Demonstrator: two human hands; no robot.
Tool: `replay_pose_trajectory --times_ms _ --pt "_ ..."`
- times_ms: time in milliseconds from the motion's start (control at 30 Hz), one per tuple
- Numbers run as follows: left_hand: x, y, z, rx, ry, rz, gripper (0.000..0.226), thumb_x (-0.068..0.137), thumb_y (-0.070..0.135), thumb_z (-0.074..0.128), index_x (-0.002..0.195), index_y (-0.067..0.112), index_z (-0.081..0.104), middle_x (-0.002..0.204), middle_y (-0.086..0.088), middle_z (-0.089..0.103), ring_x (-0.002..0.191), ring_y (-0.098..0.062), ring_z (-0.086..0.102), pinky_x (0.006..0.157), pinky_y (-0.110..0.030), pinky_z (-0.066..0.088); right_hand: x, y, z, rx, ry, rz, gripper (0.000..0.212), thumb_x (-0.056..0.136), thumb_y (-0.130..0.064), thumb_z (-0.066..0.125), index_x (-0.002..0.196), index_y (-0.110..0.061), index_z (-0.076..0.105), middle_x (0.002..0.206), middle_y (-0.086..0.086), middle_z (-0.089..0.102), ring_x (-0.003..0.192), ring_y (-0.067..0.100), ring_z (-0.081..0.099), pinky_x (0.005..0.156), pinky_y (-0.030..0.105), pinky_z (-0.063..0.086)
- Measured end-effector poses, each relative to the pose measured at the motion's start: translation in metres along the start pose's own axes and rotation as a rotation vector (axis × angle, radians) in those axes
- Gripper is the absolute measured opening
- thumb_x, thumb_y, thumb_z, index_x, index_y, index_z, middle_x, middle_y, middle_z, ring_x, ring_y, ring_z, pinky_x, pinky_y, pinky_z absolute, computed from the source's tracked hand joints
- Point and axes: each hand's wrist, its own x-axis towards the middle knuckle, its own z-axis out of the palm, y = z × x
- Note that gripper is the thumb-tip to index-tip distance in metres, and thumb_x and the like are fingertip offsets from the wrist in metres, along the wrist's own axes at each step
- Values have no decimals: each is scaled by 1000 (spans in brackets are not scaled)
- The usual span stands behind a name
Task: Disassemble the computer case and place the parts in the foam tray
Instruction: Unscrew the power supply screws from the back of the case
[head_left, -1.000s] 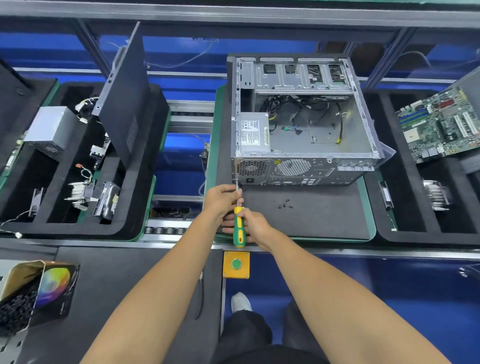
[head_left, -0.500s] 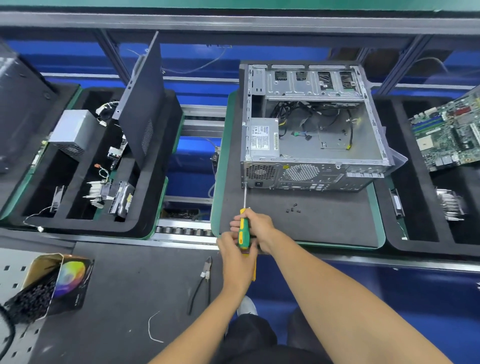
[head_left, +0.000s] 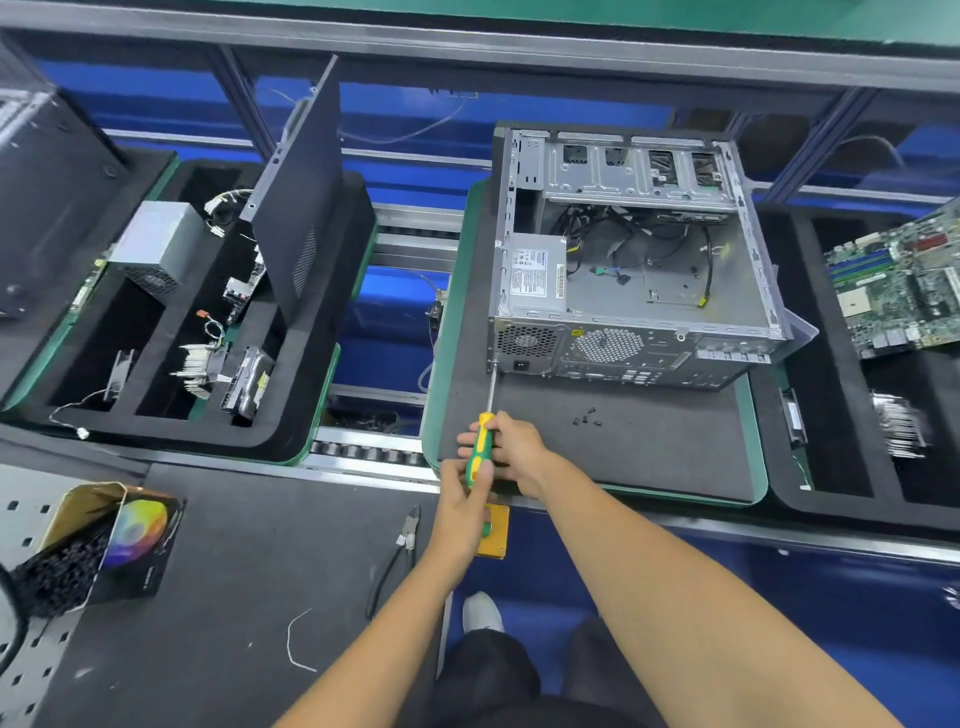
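The open computer case (head_left: 628, 260) lies on a grey mat (head_left: 623, 441), its rear panel facing me and the power supply (head_left: 535, 273) still inside at the left. A green-and-yellow screwdriver (head_left: 480, 441) has its tip at the rear panel's lower left corner. My right hand (head_left: 511, 449) grips the handle from the right. My left hand (head_left: 462, 506) holds the handle's rear end, thumb along it. Several loose screws (head_left: 587, 418) lie on the mat in front of the case.
A black foam tray (head_left: 291, 436) at the left holds a power supply (head_left: 156, 249), a drive, cables and an upright side panel (head_left: 298, 208). Another foam tray at the right carries a motherboard (head_left: 898, 291) and heatsink (head_left: 898, 423). Pliers (head_left: 400, 551) and a box of black parts (head_left: 88, 551) sit on the near bench.
My left hand left the screwdriver shaft near the case and dropped back to the handle's rear end. The view shifted, so the scene sits further right and lower.
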Motion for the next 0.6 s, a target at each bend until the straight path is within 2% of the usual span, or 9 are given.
replay_pose_trajectory --times_ms 100,133,200,233,333,367,433,500,600 --pt "4 -2 -2 202 51 104 27 95 30 72 107 16 53 107 -11 58 87 -16 59 71 -20 48 3 0 1 47 20 4 34 102 -17 43 122 0 65 107 16 77 92 29 73 74 36 62" --pt "3 -2 -2 204 78 103 29 94 28 73 110 14 53 107 -11 61 89 -15 62 72 -21 50 3 1 1 49 19 5 33 101 -17 44 121 -1 65 107 15 77 91 28 73 72 34 62" --pt "-1 0 1 70 84 55 32 98 26 69 116 10 48 102 -14 66 80 -13 69 68 -26 54 4 2 1 44 -4 8 33 101 -21 45 121 -5 66 107 13 77 90 25 75 70 32 60" --pt "-3 0 2 -19 62 26 29 102 26 62 116 7 46 98 -15 68 74 -14 71 63 -26 54 6 3 1 29 -22 13 33 101 -24 45 121 -7 66 106 11 78 92 24 76 74 34 60" --pt "-6 3 5 -153 -8 -28 28 110 32 42 110 5 49 90 -10 71 70 -19 71 59 -27 51 11 5 1 8 -82 31 38 104 -29 37 122 -12 66 107 6 78 102 24 75 101 50 54" --pt "-6 5 5 -164 -23 -48 28 110 34 41 109 7 50 90 -8 70 70 -17 69 58 -26 49 12 5 2 7 -87 29 38 104 -29 36 121 -11 65 107 6 78 101 23 75 102 52 53" --pt "-5 7 5 -104 -46 -73 24 107 36 50 108 12 49 96 -10 66 69 -13 61 55 -24 47 13 5 3 29 -72 16 34 104 -26 38 119 -8 63 104 7 78 97 23 76 93 49 58" --pt "-5 6 5 -30 -49 -60 24 100 34 64 109 15 52 105 -19 64 69 -15 56 52 -20 46 13 5 4 65 -69 17 32 104 -23 39 118 -6 62 104 10 78 96 26 76 83 47 60" --pt "-3 3 6 -20 32 -7 29 97 27 70 115 14 52 109 -18 64 76 -17 65 55 -17 49 13 5 4 75 -70 29 31 104 -22 41 121 -6 61 105 10 78 97 27 76 86 52 60"
